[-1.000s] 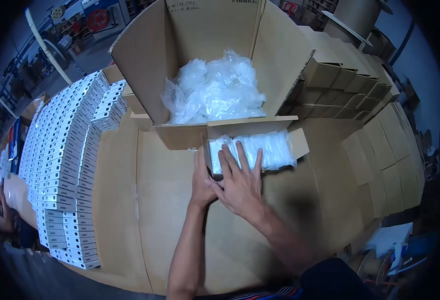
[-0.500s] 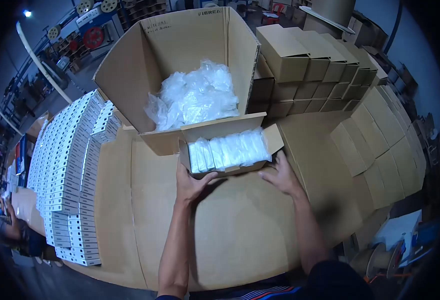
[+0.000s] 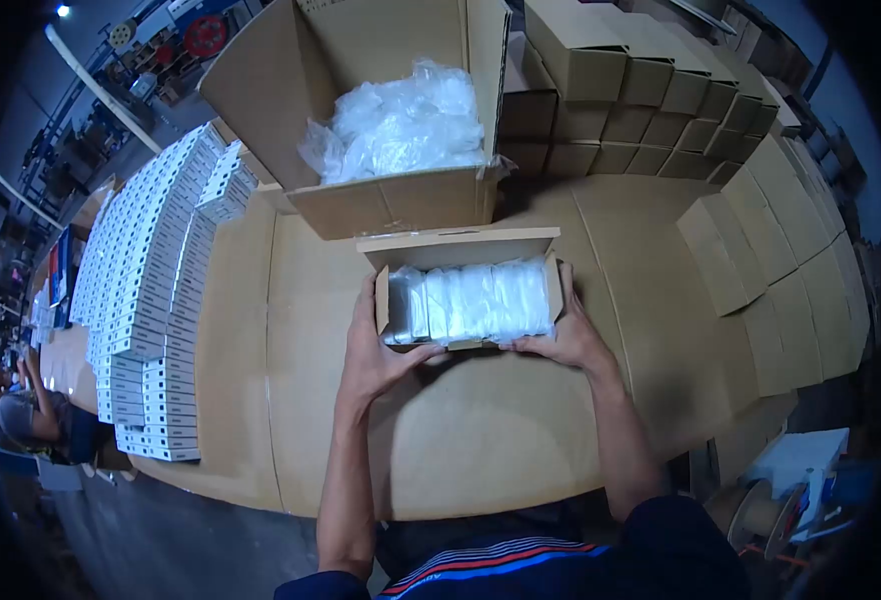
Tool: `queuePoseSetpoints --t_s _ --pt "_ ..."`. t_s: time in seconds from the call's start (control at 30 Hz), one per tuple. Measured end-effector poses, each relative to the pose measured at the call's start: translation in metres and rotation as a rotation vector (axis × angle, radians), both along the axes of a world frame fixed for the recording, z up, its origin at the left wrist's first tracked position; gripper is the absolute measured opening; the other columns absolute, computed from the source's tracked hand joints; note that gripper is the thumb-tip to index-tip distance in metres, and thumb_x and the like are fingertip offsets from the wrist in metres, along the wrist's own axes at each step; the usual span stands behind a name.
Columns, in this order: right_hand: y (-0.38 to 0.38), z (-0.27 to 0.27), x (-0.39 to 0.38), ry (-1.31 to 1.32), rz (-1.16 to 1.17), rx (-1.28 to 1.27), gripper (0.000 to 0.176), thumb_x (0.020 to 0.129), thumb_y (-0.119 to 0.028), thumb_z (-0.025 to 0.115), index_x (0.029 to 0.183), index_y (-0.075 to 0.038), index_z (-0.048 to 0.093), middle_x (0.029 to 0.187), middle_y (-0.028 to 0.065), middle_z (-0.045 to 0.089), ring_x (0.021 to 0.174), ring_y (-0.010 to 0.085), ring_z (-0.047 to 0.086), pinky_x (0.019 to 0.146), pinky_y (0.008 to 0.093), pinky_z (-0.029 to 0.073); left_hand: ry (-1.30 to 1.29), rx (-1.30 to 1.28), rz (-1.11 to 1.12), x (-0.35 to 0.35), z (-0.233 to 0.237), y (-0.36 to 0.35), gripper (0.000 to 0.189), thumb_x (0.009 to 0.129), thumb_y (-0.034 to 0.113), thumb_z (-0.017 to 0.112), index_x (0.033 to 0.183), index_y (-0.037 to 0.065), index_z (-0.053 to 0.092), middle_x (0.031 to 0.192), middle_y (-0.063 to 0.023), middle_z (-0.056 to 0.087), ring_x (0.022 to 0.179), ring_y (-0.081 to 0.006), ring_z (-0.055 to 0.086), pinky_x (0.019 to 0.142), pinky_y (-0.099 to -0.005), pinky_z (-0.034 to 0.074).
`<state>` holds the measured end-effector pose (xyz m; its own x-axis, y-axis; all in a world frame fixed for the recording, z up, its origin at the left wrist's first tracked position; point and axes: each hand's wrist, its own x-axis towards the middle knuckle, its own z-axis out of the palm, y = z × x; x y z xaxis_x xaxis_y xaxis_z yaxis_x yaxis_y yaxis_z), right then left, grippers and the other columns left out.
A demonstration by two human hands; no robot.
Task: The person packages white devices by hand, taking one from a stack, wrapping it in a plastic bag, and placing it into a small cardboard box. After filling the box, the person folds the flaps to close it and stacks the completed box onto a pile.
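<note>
A small open cardboard box (image 3: 476, 238) sits in front of me on the cardboard-covered table, its long back flap raised. A row of clear plastic-wrapped packets (image 3: 486, 300) fills it. My left hand (image 3: 371, 350) is wrapped round the box's left end, thumb along the front edge. Around the right end, my right hand (image 3: 576, 335) grips the box in the same way, its fingers behind the side flap. The short end flaps stand up beside the packets. What is inside the clear wrapping is too blurred to name.
Behind stands a large carton (image 3: 401, 200) holding loose clear plastic bags (image 3: 401, 125). White boxes (image 3: 141, 270) are stacked at the left. Brown cartons (image 3: 596, 75) rise at the back right, with more cartons (image 3: 791, 280) at the right edge. Another person (image 3: 36, 410) is at far left.
My right hand has closed on the box's right end, and the splayed right flap now stands upright. The box has come away from the large carton, towards me. My view has tilted down.
</note>
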<state>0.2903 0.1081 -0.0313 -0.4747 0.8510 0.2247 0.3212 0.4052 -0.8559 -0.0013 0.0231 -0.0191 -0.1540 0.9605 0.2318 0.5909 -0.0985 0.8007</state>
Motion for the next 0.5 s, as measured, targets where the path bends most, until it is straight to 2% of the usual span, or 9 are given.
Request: queuePoseSetpoints --t_s 0.03,0.07,0.17,0.2,0.33,0.43,0.47,0.5 --pt "-0.007 0.006 0.000 -0.037 -0.015 0.004 0.101 0.062 -0.019 0.099 0.137 0.000 0.033 0.131 0.0223 0.052 0.125 0.0352 0.055 0.110 0.0460 0.043 0.023 0.013 0.011 0.001 0.001 -0.007 0.132 0.055 0.038 0.102 0.155 -0.008 0.030 0.149 -0.0285 0.050 0.139 -0.0394 0.051 0.119 -0.0448 0.040" --pt "-0.009 0.004 0.001 -0.124 0.007 0.060 0.100 0.059 -0.025 0.102 0.125 -0.002 0.030 0.120 0.0229 0.052 0.118 0.0340 0.056 0.104 0.0458 0.045 0.052 -0.003 0.012 0.002 0.002 -0.014 0.132 0.055 0.036 0.102 0.155 -0.009 0.028 0.147 -0.0284 0.050 0.140 -0.0403 0.049 0.119 -0.0456 0.039" --pt "-0.024 0.029 -0.011 -0.229 -0.053 -0.100 0.099 0.057 -0.029 0.104 0.118 -0.003 0.031 0.114 0.0203 0.050 0.112 0.0310 0.055 0.100 0.0441 0.046 0.054 -0.007 -0.061 0.004 0.008 -0.021 0.130 0.057 0.036 0.101 0.154 -0.009 0.028 0.148 -0.0287 0.048 0.140 -0.0412 0.047 0.118 -0.0471 0.039" --pt "-0.025 0.032 -0.014 -0.247 -0.057 -0.128 0.101 0.054 -0.035 0.105 0.116 -0.002 0.032 0.114 0.0202 0.049 0.111 0.0304 0.053 0.099 0.0428 0.046 0.100 0.002 -0.078 0.002 0.008 -0.021 0.129 0.058 0.036 0.100 0.155 -0.009 0.026 0.146 -0.0291 0.046 0.139 -0.0424 0.045 0.117 -0.0488 0.039" --pt "-0.019 0.022 -0.017 -0.221 -0.068 -0.038 0.103 0.055 -0.045 0.104 0.117 0.000 0.035 0.111 0.0180 0.047 0.109 0.0295 0.051 0.099 0.0415 0.045 0.134 -0.043 -0.121 0.003 0.021 -0.019 0.128 0.063 0.037 0.097 0.155 -0.009 0.020 0.141 -0.0328 0.046 0.135 -0.0475 0.045 0.116 -0.0502 0.040" --pt "-0.020 0.019 -0.024 -0.219 -0.157 -0.072 0.102 0.057 -0.047 0.103 0.118 0.000 0.036 0.111 0.0174 0.046 0.108 0.0293 0.050 0.099 0.0410 0.045 0.114 -0.093 -0.102 0.004 0.019 -0.019 0.126 0.065 0.038 0.096 0.154 -0.009 0.020 0.140 -0.0338 0.046 0.134 -0.0487 0.044 0.116 -0.0507 0.041" --pt "-0.021 0.020 -0.024 -0.221 -0.165 -0.102 0.100 0.058 -0.048 0.102 0.117 0.000 0.037 0.112 0.0175 0.046 0.108 0.0296 0.049 0.099 0.0413 0.045 0.099 -0.108 -0.133 0.003 0.018 -0.018 0.134 0.064 0.041 0.094 0.162 -0.001 0.013 0.148 -0.0321 0.041 0.140 -0.0475 0.042 0.120 -0.0507 0.037" --pt "-0.021 0.020 -0.024 -0.228 -0.155 -0.094 0.101 0.058 -0.048 0.102 0.117 0.000 0.037 0.112 0.0177 0.045 0.108 0.0298 0.049 0.099 0.0416 0.045 0.096 -0.111 -0.127 0.002 0.018 -0.017 0.133 0.064 0.041 0.094 0.161 -0.001 0.013 0.148 -0.0319 0.040 0.140 -0.0473 0.041 0.119 -0.0508 0.037"
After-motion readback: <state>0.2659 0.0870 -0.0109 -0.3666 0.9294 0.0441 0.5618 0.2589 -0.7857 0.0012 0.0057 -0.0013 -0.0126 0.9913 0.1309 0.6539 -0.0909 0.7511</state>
